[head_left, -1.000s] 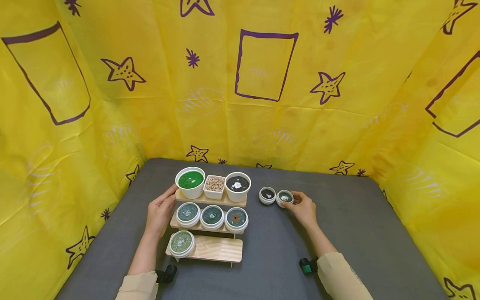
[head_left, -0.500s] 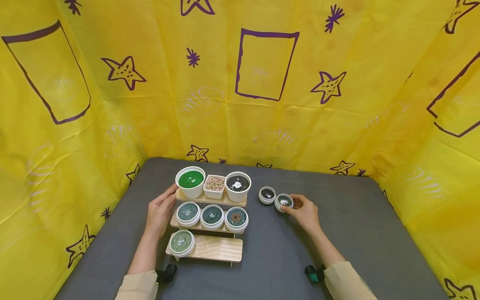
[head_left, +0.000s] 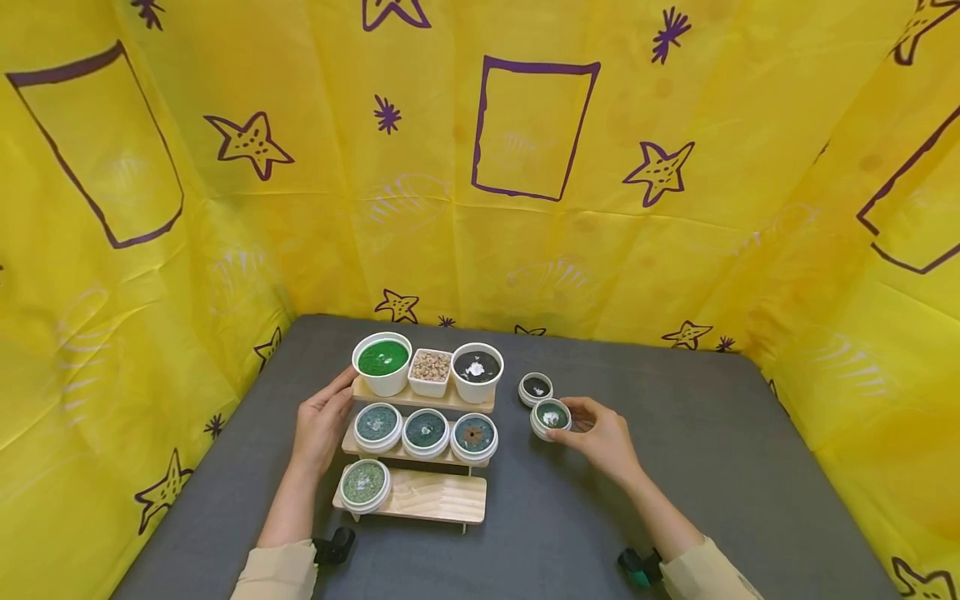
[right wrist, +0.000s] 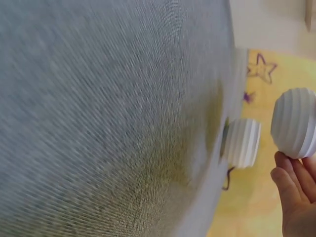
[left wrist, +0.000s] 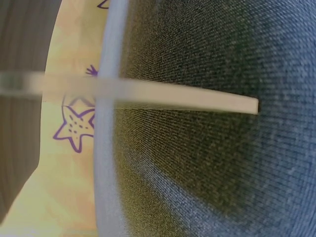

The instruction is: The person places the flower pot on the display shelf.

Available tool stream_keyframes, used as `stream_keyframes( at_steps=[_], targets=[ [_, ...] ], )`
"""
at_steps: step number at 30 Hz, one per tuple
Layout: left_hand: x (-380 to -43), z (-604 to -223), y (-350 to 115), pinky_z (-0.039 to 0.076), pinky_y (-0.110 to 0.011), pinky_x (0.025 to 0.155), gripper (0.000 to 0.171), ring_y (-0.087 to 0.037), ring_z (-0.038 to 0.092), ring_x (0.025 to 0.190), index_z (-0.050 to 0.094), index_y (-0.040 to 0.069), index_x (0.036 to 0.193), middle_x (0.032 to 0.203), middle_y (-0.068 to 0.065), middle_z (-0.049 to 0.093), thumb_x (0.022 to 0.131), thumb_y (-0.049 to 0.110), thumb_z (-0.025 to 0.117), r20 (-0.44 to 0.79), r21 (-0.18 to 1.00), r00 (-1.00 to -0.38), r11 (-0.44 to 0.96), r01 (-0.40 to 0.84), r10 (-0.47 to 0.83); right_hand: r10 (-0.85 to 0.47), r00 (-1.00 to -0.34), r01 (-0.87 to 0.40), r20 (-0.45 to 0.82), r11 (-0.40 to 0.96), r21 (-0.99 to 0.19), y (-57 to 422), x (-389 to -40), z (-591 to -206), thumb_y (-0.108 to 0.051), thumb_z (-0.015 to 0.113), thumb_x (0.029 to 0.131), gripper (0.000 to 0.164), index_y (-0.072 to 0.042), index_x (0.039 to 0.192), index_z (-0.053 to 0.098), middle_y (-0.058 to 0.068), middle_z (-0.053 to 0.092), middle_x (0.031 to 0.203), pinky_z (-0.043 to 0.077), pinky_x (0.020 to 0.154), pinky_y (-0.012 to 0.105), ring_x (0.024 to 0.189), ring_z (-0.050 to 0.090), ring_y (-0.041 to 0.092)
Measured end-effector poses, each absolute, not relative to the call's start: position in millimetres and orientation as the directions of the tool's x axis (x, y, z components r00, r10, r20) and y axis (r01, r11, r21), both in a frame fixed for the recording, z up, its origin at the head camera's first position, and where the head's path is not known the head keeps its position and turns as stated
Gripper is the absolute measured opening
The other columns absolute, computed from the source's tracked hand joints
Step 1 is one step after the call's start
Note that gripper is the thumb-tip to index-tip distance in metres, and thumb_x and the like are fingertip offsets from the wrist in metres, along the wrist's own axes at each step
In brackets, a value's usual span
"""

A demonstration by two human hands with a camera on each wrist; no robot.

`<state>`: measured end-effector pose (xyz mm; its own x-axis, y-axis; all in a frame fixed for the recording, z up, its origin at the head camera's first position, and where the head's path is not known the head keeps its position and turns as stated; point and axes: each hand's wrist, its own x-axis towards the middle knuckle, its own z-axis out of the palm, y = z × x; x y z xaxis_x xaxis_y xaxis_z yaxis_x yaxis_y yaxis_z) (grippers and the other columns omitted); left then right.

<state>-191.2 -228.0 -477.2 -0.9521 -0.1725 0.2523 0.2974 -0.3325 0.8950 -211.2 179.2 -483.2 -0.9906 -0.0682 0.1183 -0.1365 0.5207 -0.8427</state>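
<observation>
My right hand (head_left: 606,437) pinches a small white ribbed pot (head_left: 551,417) with dark green filling and white bits on top. In the right wrist view this pot (right wrist: 295,123) is off the table. A similar pot (head_left: 536,388) with blackish filling stands on the table just behind it. At the left, my left hand (head_left: 321,427) holds the left end of the top shelf of a three-tier wooden stand (head_left: 438,497); some fingertips are hidden. On the bottom shelf, a pot (head_left: 363,485) with pale green filling sits at the left end, bare wood to its right.
Two white cups, one green-filled (head_left: 382,358) and one dark-filled (head_left: 477,367), flank a square dish (head_left: 431,368) of speckled bits on the top shelf. Three pots, including one with a brown piece (head_left: 474,435), line the middle shelf. Yellow cloth surrounds the grey table (head_left: 720,467).
My right hand has lifted the dark green pot and brought it left and toward me, away from the blackish pot's side. The left hand and the stand have stayed put.
</observation>
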Motion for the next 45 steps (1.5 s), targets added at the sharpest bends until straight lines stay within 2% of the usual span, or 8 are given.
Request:
stream_keyframes(
  at_steps=[5, 9, 13, 16, 20, 23, 31, 45],
  targets=[
    [-191, -477, -228, 0.049, -0.009, 0.097, 0.036, 0.007, 0.063, 0.113, 0.069, 0.017, 0.121, 0.113, 0.019, 0.071, 0.099, -0.003, 0.048, 0.241, 0.9, -0.954, -0.326, 0.289, -0.179, -0.117, -0.988, -0.148, 0.102, 0.502, -0.852, 173, -197, -480, -0.028, 0.092, 0.066, 0.05, -0.018, 0.111, 0.073, 0.004, 0.076, 0.104, 0.061, 0.086, 0.027, 0.096, 0.074, 0.017],
    [-191, -477, -229, 0.049, -0.008, 0.096, 0.035, 0.008, 0.062, 0.113, 0.069, 0.017, 0.121, 0.114, 0.02, 0.071, 0.099, -0.002, 0.049, 0.231, 0.905, -0.956, -0.32, 0.279, -0.182, -0.162, -0.982, -0.166, 0.099, 0.474, -0.865, 167, -187, -475, -0.027, 0.092, 0.066, 0.049, -0.02, 0.11, 0.073, 0.003, 0.076, 0.105, 0.061, 0.087, 0.028, 0.097, 0.074, 0.017],
    [-191, -477, -229, 0.049, -0.008, 0.097, 0.035, 0.008, 0.062, 0.113, 0.06, 0.005, 0.132, 0.115, 0.02, 0.07, 0.099, -0.001, 0.049, 0.221, 0.911, -0.958, -0.312, 0.27, -0.184, -0.207, -0.975, -0.171, 0.086, 0.439, -0.882, 162, -179, -470, -0.026, 0.092, 0.066, 0.049, -0.02, 0.111, 0.073, 0.004, 0.075, 0.109, 0.06, 0.089, 0.026, 0.101, 0.073, 0.018],
    [-191, -477, -228, 0.048, -0.008, 0.097, 0.035, 0.008, 0.062, 0.114, 0.058, 0.001, 0.133, 0.116, 0.019, 0.07, 0.099, -0.002, 0.049, 0.227, 0.907, -0.957, -0.32, 0.275, -0.177, -0.239, -0.969, -0.165, 0.066, 0.423, -0.891, 161, -173, -470, -0.028, 0.092, 0.066, 0.05, -0.021, 0.111, 0.072, 0.003, 0.074, 0.111, 0.058, 0.091, 0.023, 0.102, 0.072, 0.017],
    [-191, -477, -228, 0.048, -0.008, 0.097, 0.035, 0.008, 0.061, 0.114, 0.068, 0.013, 0.124, 0.115, 0.02, 0.07, 0.099, -0.003, 0.048, 0.233, 0.902, -0.957, -0.329, 0.28, -0.174, -0.289, -0.954, -0.2, 0.078, 0.422, -0.884, 160, -164, -470, -0.032, 0.091, 0.066, 0.05, -0.021, 0.111, 0.071, 0.003, 0.074, 0.112, 0.058, 0.091, 0.023, 0.101, 0.072, 0.015],
    [-191, -476, -228, 0.048, -0.008, 0.097, 0.035, 0.008, 0.061, 0.114, 0.07, 0.016, 0.121, 0.114, 0.021, 0.07, 0.099, -0.002, 0.049, 0.23, 0.903, -0.957, -0.327, 0.278, -0.179, -0.323, -0.942, -0.232, 0.095, 0.42, -0.877, 156, -159, -468, -0.033, 0.091, 0.067, 0.05, -0.02, 0.111, 0.071, 0.002, 0.074, 0.111, 0.058, 0.093, 0.024, 0.098, 0.072, 0.012],
    [-191, -476, -228, 0.048, -0.008, 0.097, 0.036, 0.008, 0.061, 0.114, 0.069, 0.016, 0.121, 0.114, 0.021, 0.07, 0.1, -0.003, 0.047, 0.228, 0.905, -0.957, -0.323, 0.277, -0.181, -0.405, -0.904, -0.295, 0.134, 0.364, -0.883, 141, -144, -474, -0.034, 0.089, 0.07, 0.049, -0.019, 0.112, 0.07, 0.001, 0.074, 0.11, 0.057, 0.093, 0.024, 0.101, 0.072, 0.011],
    [-192, -477, -227, 0.048, -0.009, 0.098, 0.036, 0.008, 0.061, 0.114, 0.069, 0.016, 0.12, 0.113, 0.021, 0.07, 0.1, -0.003, 0.047, 0.233, 0.9, -0.955, -0.331, 0.282, -0.182, -0.393, -0.884, -0.387, 0.254, 0.308, -0.869, 114, -124, -485, -0.031, 0.089, 0.071, 0.048, -0.02, 0.114, 0.071, 0.0, 0.074, 0.109, 0.06, 0.089, 0.028, 0.099, 0.068, 0.004]
  ],
)
